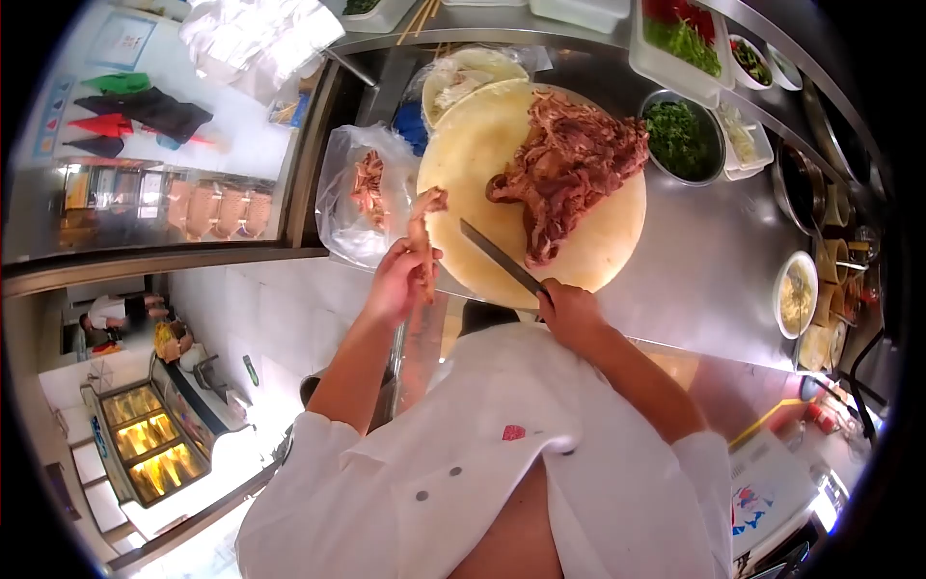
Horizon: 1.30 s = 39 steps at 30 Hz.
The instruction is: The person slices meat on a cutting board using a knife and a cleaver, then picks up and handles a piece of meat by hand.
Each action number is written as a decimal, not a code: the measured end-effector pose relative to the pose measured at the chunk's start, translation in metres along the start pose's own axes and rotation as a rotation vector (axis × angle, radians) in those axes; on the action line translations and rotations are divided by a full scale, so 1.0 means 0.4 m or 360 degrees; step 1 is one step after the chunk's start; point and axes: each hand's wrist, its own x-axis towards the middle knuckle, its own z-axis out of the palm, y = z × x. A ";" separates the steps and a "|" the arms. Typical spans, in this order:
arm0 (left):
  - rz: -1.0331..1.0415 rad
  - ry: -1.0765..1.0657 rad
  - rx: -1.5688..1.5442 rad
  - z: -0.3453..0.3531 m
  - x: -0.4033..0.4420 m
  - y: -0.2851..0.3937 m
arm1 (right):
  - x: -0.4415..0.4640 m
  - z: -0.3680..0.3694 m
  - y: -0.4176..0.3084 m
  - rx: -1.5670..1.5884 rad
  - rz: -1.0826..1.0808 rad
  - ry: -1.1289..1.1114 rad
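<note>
My left hand (397,282) is closed around a long pale bone (422,241) with bits of meat on it, held upright at the left edge of the round cutting board (463,145). In my right hand (567,311) is the handle of a knife (502,258); its blade points up and left over the board's lower part. A large heap of dark red cooked meat (579,169) lies on the right half of the board, apart from the blade. Left of the board, a clear plastic bag (338,203) holds reddish bones or scraps (368,188).
A metal bowl of chopped greens (683,138) stands right of the board. Trays of vegetables (680,43) line the back. A bowl of pale shreds (796,294) is at the far right. Behind the board sits a bagged pale item (463,82). Another person (116,311) is far left.
</note>
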 end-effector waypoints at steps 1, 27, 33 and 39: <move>0.0028 -0.0011 0.0054 -0.003 0.003 -0.004 | 0.002 -0.001 0.005 -0.0010 0.0014 0.0013; 0.0501 -0.0305 0.0122 0.021 -0.069 0.004 | 0.003 -0.082 -0.003 -0.0815 -0.0332 0.0244; 0.0403 -0.0473 -0.0279 0.028 -0.083 0.030 | -0.208 -0.150 0.128 -0.0875 -0.0353 0.0438; 0.0367 -0.0374 -0.0241 0.043 -0.056 -0.011 | -0.373 -0.189 0.250 -0.0892 0.0056 0.0760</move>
